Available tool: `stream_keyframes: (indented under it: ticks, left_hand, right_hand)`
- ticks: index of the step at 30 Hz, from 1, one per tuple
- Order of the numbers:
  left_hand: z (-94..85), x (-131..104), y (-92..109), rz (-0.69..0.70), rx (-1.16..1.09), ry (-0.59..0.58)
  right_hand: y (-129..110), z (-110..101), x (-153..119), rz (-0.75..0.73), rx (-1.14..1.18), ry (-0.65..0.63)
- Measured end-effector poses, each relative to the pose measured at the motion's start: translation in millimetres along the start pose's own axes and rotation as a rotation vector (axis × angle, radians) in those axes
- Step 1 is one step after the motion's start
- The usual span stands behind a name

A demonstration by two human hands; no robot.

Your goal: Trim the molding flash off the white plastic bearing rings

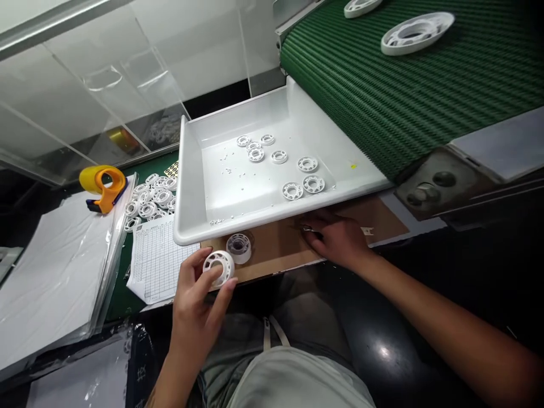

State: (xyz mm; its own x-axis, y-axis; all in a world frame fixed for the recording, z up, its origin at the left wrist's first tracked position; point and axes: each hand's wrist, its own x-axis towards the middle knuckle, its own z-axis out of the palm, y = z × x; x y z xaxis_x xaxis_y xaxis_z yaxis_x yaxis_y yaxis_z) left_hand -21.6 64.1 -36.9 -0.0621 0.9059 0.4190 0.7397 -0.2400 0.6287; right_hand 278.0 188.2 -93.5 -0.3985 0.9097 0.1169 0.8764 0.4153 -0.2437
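My left hand (196,300) grips a white plastic ring (226,262) with cut-outs around its centre hole, tilted between thumb and fingers. Just behind it, a similar white ring piece (241,249) stands on the brown cardboard (276,243). Over at the right of the cardboard, my right hand (340,238) is closed around a small dark metal tool (311,230), mostly hidden by the fingers and the tray's edge, so its kind is unclear. A white tray (272,211) lies above both hands, with several loose white rings (313,183) and small white scraps inside.
A green conveyor belt (408,85) at upper right carries white rings (419,34). Left of the tray lie a pile of rings (148,195), a printed grid sheet (155,260), an orange tape dispenser (108,187) and stacked white sheets (51,266). A metal bracket (442,184) sits beside the belt.
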Motion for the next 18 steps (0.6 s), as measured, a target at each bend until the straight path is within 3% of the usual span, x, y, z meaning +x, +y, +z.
stream_keyframes:
  ticks: [2,8,11,15,18]
  left_hand:
    - [11.2,8,-5,0.070,0.086,-0.050]
    - [35.7,20,-10,0.049,0.269,-0.120]
    - [34.5,28,-11,0.000,0.378,-0.200]
    - [23.0,47,-9,-0.050,0.495,-0.434]
    - [16.4,62,-6,-0.079,0.555,-0.545]
  right_hand:
    - [-1,-3,0,0.008,0.009,-0.026]
    - [-4,-10,2,0.029,0.040,-0.111]
    - [-4,-13,2,0.026,0.061,-0.137]
    - [-5,-15,2,0.026,0.075,-0.131]
    - [-4,-11,1,0.033,0.077,-0.095]
